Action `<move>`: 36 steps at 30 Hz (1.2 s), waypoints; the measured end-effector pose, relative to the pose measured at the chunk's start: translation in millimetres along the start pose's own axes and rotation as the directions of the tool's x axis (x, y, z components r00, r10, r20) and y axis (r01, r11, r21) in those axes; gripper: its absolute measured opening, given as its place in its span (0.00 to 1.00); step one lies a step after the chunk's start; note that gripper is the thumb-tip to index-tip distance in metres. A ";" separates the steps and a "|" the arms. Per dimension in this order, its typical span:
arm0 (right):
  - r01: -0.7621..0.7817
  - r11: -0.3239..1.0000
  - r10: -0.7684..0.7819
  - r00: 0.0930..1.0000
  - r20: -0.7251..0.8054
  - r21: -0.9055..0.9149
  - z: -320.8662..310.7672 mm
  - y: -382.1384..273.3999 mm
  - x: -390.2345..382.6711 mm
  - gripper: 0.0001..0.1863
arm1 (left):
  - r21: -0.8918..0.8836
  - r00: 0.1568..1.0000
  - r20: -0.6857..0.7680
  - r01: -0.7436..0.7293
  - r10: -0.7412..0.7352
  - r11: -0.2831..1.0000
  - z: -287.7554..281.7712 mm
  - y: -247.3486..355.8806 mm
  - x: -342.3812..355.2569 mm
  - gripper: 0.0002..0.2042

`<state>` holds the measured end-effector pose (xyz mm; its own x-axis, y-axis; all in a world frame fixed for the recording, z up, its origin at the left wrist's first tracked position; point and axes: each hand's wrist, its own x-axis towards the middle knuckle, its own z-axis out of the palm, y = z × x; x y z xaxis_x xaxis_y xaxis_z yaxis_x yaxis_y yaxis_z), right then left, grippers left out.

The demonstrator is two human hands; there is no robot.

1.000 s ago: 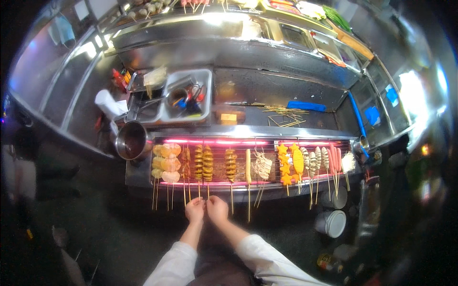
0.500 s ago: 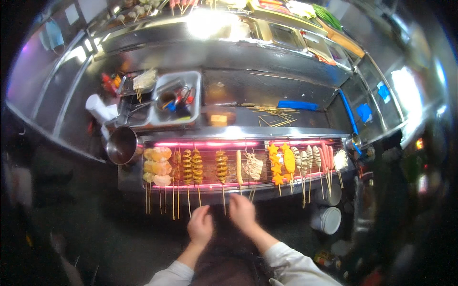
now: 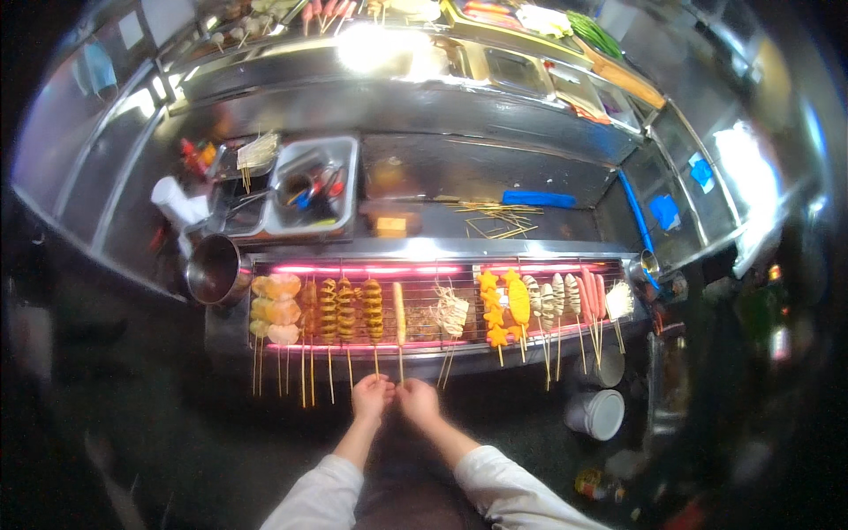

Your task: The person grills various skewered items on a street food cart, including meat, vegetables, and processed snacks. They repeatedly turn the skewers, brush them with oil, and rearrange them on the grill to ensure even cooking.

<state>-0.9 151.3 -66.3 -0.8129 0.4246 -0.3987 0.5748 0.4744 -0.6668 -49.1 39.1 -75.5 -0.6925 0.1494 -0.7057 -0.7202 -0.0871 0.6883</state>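
Observation:
My left hand (image 3: 371,398) is closed at the lower end of a stick that carries a brown spiral-cut skewer (image 3: 373,311). Just right of it, my right hand (image 3: 419,403) pinches the stick of a pale, long sausage-like skewer (image 3: 399,314). Both skewers lie on the wire grill (image 3: 415,336), under glowing pink-red heating tubes. Two more spiral-cut skewers (image 3: 337,311) rest close on the left. To the right lies a skewer of pale shredded strips (image 3: 451,311), apart from my hands.
Pale round-piece skewers (image 3: 276,309) fill the grill's left end. Orange star-shaped skewers (image 3: 490,305), striped ones and pink sausages (image 3: 594,296) lie rightward. A metal pot (image 3: 217,270) stands left. Behind are a grey tub (image 3: 350,190) of utensils and loose sticks (image 3: 499,219). White buckets (image 3: 604,414) stand lower right.
Both hands have closed on stick ends. The spiral-cut skewer and the pale long skewer have shifted left along the grill, nearer the other spiral-cut ones. The view has moved slightly.

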 end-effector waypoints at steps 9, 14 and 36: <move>0.206 0.970 -0.203 0.978 0.035 -0.129 -29.0 -36.2 -0.9 0.11 | -0.049 0.997 -0.071 0.016 -0.019 0.999 -15.1 -10.3 25.4 0.10; 0.025 0.970 -0.109 0.934 -0.341 -0.240 -102.4 -9.8 -11.6 0.11 | 0.538 0.911 -0.119 -0.275 0.394 0.797 -26.3 -0.6 -26.7 0.18; -0.078 0.978 -0.028 0.866 -0.499 -0.191 -247.9 66.0 -3.3 0.11 | 0.035 0.919 0.355 0.172 -0.173 0.984 200.2 -108.4 -13.3 0.13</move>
<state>63.0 372.4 47.1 -0.6731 0.7395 -0.0123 0.6442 0.5780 -0.5010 46.5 243.8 -107.1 -0.4968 0.5016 -0.7083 -0.8269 -0.0259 0.5617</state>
